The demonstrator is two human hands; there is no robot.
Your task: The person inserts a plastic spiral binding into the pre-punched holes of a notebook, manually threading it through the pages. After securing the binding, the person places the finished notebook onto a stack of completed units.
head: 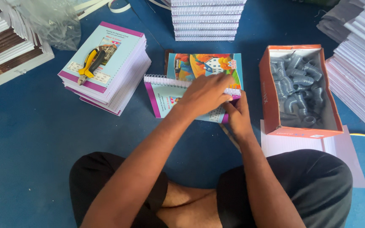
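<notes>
A blue floor (30, 139) fills the frame, with stacks of bound books at the upper edges and right side. At upper left a stack of notebooks (106, 69) carries yellow-handled pliers (88, 65). At right sits an orange box (271, 101) of grey spiral coils (296, 84). At centre lies the notebook (170, 99), its wire spine (165, 80) running left to right, directly beyond both hands. The left hand (205, 95) lies flat on the cover, fingers spread towards the spine's right end, and is the nearer to it. The right hand (238, 116) pinches the notebook's lower right corner, fingers narrow. The left hand hides the spine's right end, and the illustrated cover (205, 63) behind is partly covered
</notes>
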